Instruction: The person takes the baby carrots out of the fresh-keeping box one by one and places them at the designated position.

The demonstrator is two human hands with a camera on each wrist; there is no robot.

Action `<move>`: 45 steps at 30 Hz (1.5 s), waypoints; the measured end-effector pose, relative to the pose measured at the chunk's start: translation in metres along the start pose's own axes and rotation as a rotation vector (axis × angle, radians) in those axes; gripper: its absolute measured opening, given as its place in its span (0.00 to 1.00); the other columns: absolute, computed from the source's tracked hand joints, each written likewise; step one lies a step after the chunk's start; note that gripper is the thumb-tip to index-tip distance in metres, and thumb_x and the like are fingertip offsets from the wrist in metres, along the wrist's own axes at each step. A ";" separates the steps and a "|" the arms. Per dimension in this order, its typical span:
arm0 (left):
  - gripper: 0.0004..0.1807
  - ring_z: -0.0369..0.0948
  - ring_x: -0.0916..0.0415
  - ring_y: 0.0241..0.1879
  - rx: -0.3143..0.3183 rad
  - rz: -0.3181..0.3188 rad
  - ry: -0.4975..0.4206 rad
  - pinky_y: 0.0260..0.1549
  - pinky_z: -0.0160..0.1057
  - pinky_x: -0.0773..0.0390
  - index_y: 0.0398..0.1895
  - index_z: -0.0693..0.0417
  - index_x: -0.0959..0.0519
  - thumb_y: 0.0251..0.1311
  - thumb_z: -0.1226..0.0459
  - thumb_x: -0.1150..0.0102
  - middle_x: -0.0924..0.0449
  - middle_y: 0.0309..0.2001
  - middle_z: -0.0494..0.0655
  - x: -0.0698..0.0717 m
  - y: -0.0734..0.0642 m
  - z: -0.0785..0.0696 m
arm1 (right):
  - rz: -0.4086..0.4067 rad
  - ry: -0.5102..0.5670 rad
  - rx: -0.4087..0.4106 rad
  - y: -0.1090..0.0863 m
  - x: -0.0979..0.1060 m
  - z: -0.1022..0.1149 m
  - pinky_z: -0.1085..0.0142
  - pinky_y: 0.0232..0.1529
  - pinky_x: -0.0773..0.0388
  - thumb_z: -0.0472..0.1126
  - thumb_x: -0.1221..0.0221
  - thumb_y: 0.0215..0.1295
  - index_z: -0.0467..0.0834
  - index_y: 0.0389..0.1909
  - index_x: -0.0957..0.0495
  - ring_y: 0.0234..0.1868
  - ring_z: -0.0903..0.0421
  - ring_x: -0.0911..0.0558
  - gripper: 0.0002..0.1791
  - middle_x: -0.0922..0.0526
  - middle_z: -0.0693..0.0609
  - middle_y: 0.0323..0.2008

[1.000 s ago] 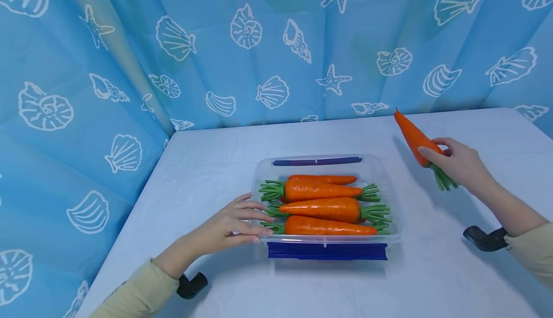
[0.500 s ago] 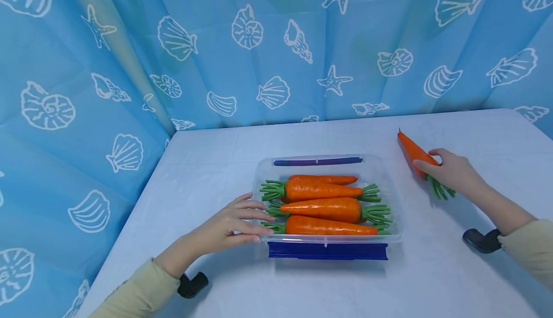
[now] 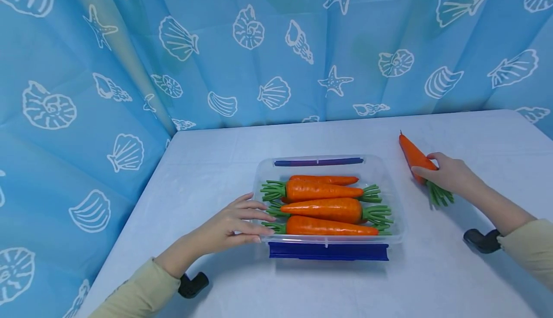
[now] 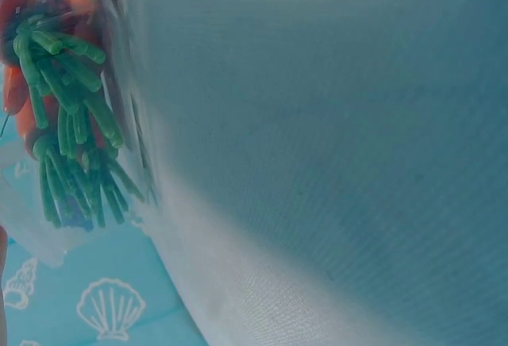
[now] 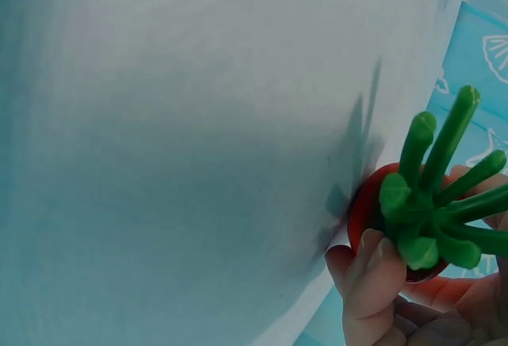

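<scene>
Carrot [image 3: 414, 155] lower now, near box [image 3: 392, 183] of carrots [image 3: 321, 209]

The carrots [image 3: 324, 191] look glossy, the container [image 3: 375, 170] smooth plastic, the tablecloth [image 3: 328, 289] matt.

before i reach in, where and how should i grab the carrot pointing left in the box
Probably the thick right end of the left-pointing carrot, just short of its green stalks, pinched from above: its body tapers leftward, and the container walls it in.
</scene>
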State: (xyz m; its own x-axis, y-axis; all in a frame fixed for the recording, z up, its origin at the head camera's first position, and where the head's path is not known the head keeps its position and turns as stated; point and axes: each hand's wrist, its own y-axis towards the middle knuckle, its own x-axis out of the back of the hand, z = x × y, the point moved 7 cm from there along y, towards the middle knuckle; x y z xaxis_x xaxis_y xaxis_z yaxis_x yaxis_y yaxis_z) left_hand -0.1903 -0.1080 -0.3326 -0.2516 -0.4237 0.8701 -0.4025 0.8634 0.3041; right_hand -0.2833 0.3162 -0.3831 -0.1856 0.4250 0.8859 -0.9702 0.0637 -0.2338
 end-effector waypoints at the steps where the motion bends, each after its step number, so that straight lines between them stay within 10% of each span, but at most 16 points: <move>1: 0.19 0.47 0.32 0.57 -0.006 -0.002 0.007 0.63 0.56 0.47 0.46 0.48 0.18 0.64 0.50 0.54 0.21 0.50 0.47 0.000 0.000 0.000 | 0.003 -0.001 0.000 0.000 0.000 0.000 0.50 0.37 0.20 0.61 0.47 0.59 0.22 0.57 0.49 0.41 0.34 0.32 0.47 0.39 0.22 0.48; 14: 0.20 0.47 0.32 0.58 0.006 0.003 -0.028 0.64 0.56 0.48 0.45 0.48 0.18 0.64 0.50 0.55 0.21 0.50 0.47 0.000 -0.002 0.000 | 0.019 -0.021 -0.012 -0.007 0.008 0.000 0.61 0.24 0.21 0.66 0.49 0.57 0.26 0.62 0.51 0.34 0.41 0.27 0.51 0.37 0.22 0.46; 25: 0.21 0.48 0.32 0.57 -0.001 -0.005 -0.024 0.64 0.57 0.47 0.45 0.48 0.18 0.63 0.48 0.56 0.21 0.50 0.47 0.001 -0.002 -0.001 | -0.028 -0.062 0.042 -0.020 0.029 0.014 0.45 0.35 0.25 0.65 0.51 0.59 0.26 0.63 0.51 0.41 0.32 0.30 0.49 0.36 0.22 0.46; 45: 0.19 0.48 0.31 0.56 -0.007 -0.014 -0.021 0.64 0.56 0.48 0.44 0.49 0.17 0.63 0.50 0.53 0.20 0.49 0.47 0.001 -0.002 0.000 | -0.065 -0.072 0.250 -0.048 0.052 0.096 0.51 0.32 0.20 0.64 0.49 0.60 0.36 0.66 0.47 0.48 0.34 0.30 0.45 0.34 0.29 0.54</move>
State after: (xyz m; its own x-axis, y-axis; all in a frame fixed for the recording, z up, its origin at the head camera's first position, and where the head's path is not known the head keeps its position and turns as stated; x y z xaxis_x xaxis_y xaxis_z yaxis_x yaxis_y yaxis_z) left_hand -0.1900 -0.1101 -0.3318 -0.2645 -0.4418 0.8572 -0.4001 0.8590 0.3193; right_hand -0.2617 0.2483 -0.2875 -0.1239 0.3617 0.9240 -0.9871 -0.1405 -0.0774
